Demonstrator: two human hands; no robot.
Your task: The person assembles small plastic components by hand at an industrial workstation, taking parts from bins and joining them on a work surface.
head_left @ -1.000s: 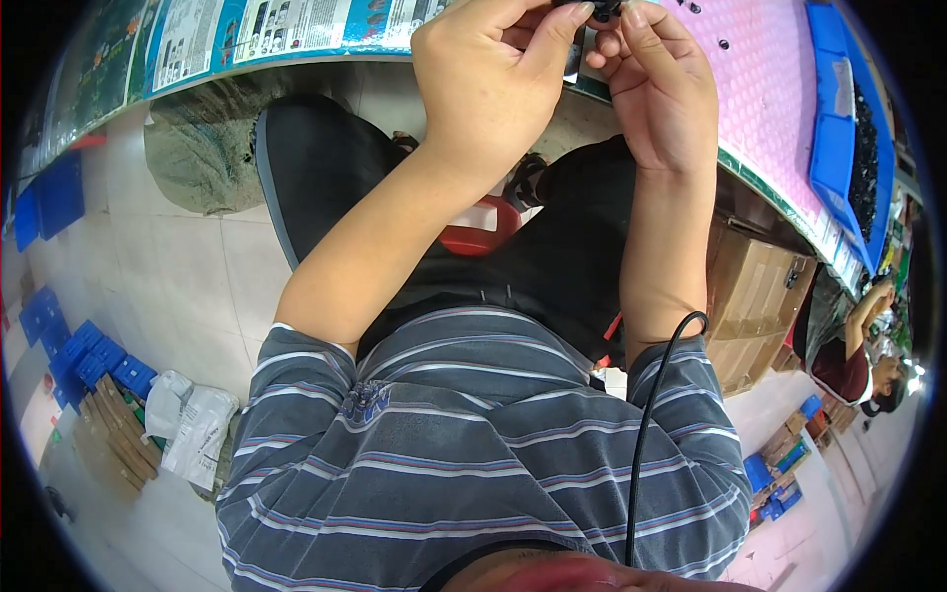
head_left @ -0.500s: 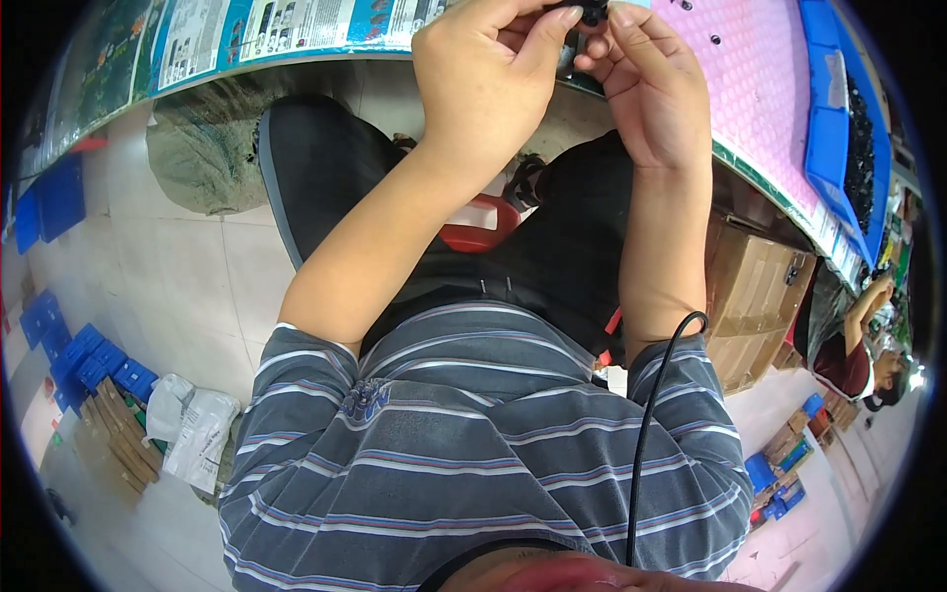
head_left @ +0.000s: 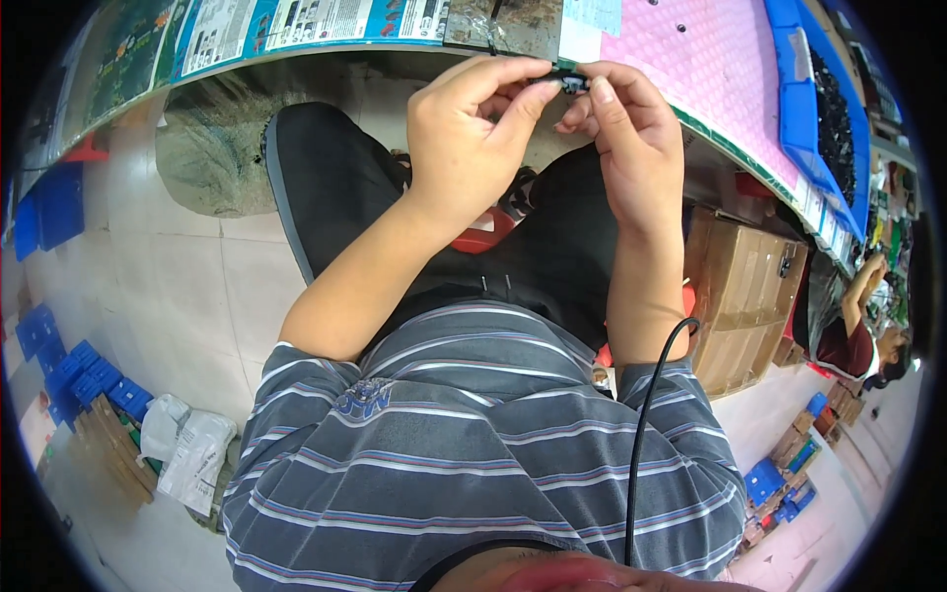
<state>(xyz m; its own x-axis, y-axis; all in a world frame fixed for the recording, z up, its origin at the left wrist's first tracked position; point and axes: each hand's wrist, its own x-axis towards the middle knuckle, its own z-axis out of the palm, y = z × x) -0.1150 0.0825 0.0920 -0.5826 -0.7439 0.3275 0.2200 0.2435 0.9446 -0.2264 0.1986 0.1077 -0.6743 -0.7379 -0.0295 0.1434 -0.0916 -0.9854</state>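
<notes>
Just in front of the table's near edge, my two hands meet at a small black part (head_left: 569, 81) with a lighter spot on it; its exact kind is too small to make out. My left hand (head_left: 472, 126) pinches its left end between thumb and forefinger. The right end lies between the thumb and forefinger of my right hand (head_left: 636, 128), whose other fingers curl in below. Fingertips cover much of the part.
Pink padded sheeting (head_left: 705, 74) covers the table's right side, with small black pieces on it. A blue bin (head_left: 801, 109) of black parts stands farther right. A cardboard box (head_left: 745, 306) is below the table. Another person (head_left: 850, 331) sits at the far right.
Both hands have come down and nearer to me with the small black part, which now shows more fully. More of the tabletop has come into view. The grips look the same.
</notes>
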